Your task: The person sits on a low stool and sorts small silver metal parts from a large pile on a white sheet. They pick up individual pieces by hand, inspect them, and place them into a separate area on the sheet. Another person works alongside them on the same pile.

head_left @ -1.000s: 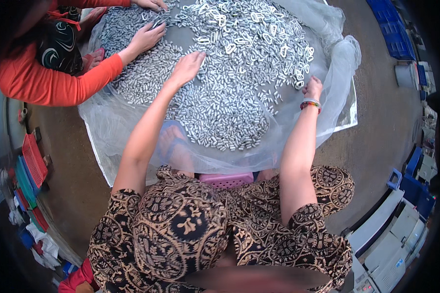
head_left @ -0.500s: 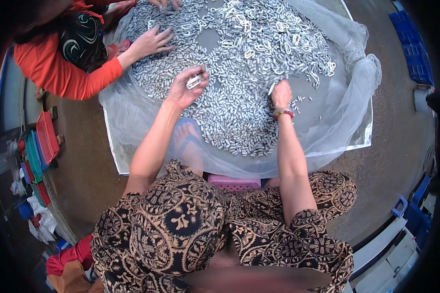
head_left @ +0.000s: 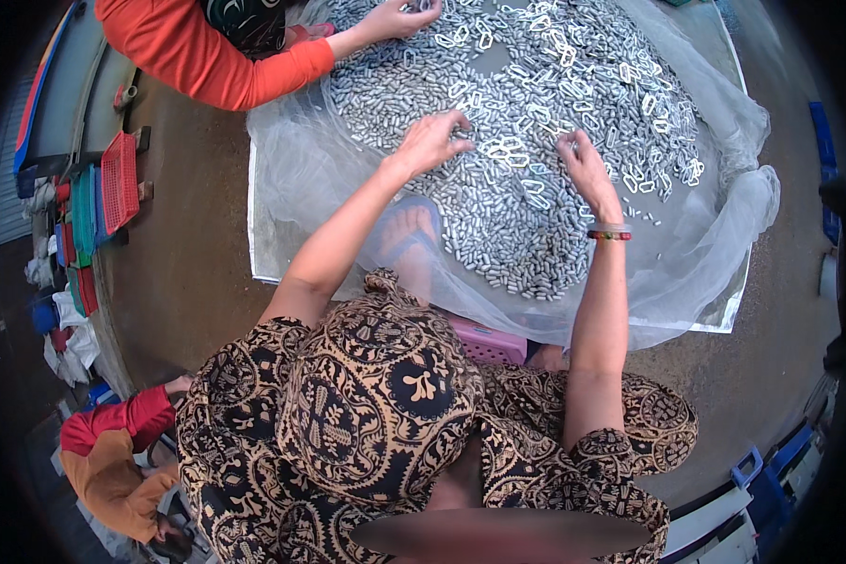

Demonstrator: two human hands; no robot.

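Note:
A wide heap of small silver metal cylinders (head_left: 536,254) spreads before me, with flat oval metal link pieces (head_left: 506,150) scattered over it. My left hand (head_left: 430,145) hovers at the heap's left side, thumb and forefinger apart, nothing between them. Several links lie just right of its fingertips. Over the middle right, my right hand (head_left: 587,167) has its fingers curled together beside more links; whether a piece is between the fingertips is hidden. A beaded bracelet (head_left: 609,235) circles that wrist.
Sheer white netting (head_left: 686,273) lies under the heap and bunches at the right. At the upper left, a co-worker's hand (head_left: 399,19) in an orange sleeve reaches over the pieces. A pink perforated plastic stool (head_left: 489,344) stands below the near edge. Red and green baskets (head_left: 119,183) stand left.
The link piece in my left hand is gone from it, and several links now lie loose between my hands. My right hand has moved from the cylinders toward these links. The view has shifted.

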